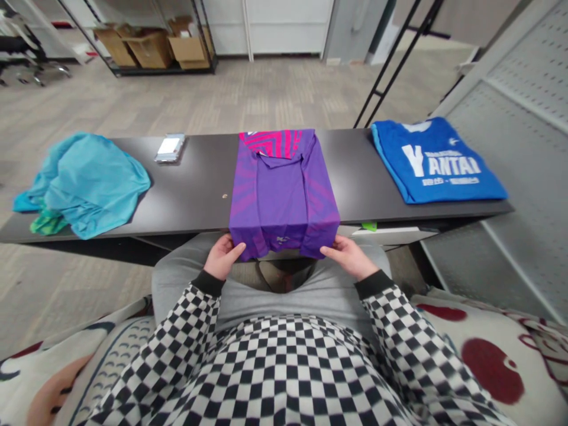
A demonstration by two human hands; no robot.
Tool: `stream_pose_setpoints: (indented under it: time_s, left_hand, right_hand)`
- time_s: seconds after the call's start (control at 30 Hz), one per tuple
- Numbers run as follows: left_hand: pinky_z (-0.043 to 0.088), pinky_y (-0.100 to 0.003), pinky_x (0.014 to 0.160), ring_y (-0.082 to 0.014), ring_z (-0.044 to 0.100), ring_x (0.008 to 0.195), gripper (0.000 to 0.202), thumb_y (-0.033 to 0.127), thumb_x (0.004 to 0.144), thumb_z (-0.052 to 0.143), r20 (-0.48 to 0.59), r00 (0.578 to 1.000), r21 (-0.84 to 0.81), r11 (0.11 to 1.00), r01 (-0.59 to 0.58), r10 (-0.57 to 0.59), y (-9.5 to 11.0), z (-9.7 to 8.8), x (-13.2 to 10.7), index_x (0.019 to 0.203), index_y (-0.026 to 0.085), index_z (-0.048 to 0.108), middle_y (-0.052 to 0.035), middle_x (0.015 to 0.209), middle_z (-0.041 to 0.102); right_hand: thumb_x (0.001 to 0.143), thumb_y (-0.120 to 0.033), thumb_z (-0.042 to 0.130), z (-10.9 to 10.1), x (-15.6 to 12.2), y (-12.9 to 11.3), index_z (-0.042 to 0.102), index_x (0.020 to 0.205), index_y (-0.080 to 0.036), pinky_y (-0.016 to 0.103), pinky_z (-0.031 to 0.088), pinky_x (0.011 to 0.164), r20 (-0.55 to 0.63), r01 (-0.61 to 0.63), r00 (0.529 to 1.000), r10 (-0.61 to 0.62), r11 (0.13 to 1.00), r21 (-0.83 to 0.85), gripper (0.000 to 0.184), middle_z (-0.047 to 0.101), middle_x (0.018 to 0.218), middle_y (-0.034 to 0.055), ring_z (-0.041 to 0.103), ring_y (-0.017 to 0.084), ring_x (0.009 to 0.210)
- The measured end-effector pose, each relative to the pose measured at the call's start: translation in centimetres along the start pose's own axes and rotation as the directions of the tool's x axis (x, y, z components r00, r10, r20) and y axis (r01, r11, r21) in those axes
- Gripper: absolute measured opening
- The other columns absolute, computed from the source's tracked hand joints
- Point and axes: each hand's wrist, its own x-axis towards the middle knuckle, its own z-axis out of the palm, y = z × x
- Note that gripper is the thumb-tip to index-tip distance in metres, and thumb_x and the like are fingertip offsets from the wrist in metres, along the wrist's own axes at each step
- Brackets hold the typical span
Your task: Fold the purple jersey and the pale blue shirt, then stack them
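A purple shirt (pixel 281 192) with a pink striped part at its far end lies partly folded on the dark table, its sides turned inward. The near end hangs over the table's front edge. My left hand (pixel 223 255) pinches the shirt's near left corner, thumb on top. At the near right corner, my right hand (pixel 349 255) grips the cloth the same way. Both hands are just off the table edge, above my lap.
On the dark table (pixel 195 201), a crumpled light-blue garment (pixel 89 183) lies left and a small clear case (pixel 170 148) stands behind. Folded blue shirts (pixel 439 160) with white lettering lie right. A perforated metal panel (pixel 523 106) borders the right side. Cardboard boxes (pixel 148 50) sit on a far shelf.
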Motion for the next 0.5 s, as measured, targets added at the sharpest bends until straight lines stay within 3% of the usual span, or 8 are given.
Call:
stream_pose_setpoints:
  time_s: [0.1,0.27,0.37,0.43,0.5]
  left_hand:
    - [0.067,-0.046,0.097,-0.0257,0.079,0.091,0.068,0.069,0.064,0.107,0.048,0.996,0.092,0.993,0.075,-0.08,0.1,0.2,-0.2,0.1,0.016,0.084,-0.0126,0.102,0.088]
    - [0.069,-0.046,0.101,-0.0271,0.082,0.098,0.071,0.067,0.066,0.107,0.054,0.996,0.055,0.996,0.074,-0.077,0.4,0.5,-2.1,0.11,0.016,0.084,-0.0132,0.108,0.089]
    - [0.072,-0.041,0.086,-0.0239,0.082,0.088,0.064,0.058,0.067,0.109,0.055,0.994,0.008,0.996,0.091,-0.091,0.8,0.6,-4.1,0.106,0.018,0.077,-0.0109,0.103,0.087]
    - [0.072,-0.038,0.077,-0.0219,0.081,0.078,0.063,0.054,0.069,0.109,0.051,0.994,-0.009,0.995,0.1,-0.099,1.2,0.5,-5.5,0.108,0.02,0.072,-0.008,0.095,0.086]
    - [0.073,-0.038,0.076,-0.0216,0.081,0.074,0.074,0.051,0.073,0.108,0.024,0.996,-0.022,0.996,0.086,-0.085,1.8,0.3,-6.8,0.13,0.022,0.07,-0.0052,0.092,0.085]
  right_hand:
    - [0.073,-0.067,0.103,0.1,-0.4,0.1,0.089,0.106,-0.021,0.057,0.065,0.111,0.049,-0.064,0.997,0.066,0.997,-0.035,0.058,0.09,0.108,0.0085,0.082,0.03,0.101]
    - [0.078,-0.066,0.1,0.8,-2.2,0.6,0.086,0.111,-0.022,0.054,0.064,0.113,-0.023,-0.048,0.999,0.048,0.999,0.008,0.056,0.09,0.112,0.0077,0.083,0.028,0.105]
    - [0.079,-0.066,0.099,1.4,-4.1,0.7,0.077,0.106,-0.023,0.044,0.071,0.089,-0.094,-0.062,0.993,0.066,0.997,0.047,0.055,0.088,0.095,0.0048,0.082,0.024,0.084]
    - [0.081,-0.064,0.099,1.8,-5.5,0.4,0.07,0.11,-0.025,0.038,0.07,0.071,-0.136,-0.084,0.987,0.091,0.995,0.056,0.057,0.084,0.085,0.0008,0.077,0.02,0.067]
    - [0.084,-0.061,0.097,2.0,-6.9,-0.2,0.064,0.126,-0.028,0.036,0.067,0.062,-0.184,-0.072,0.98,0.08,0.996,0.047,0.063,0.082,0.08,-0.0031,0.073,0.018,0.058]
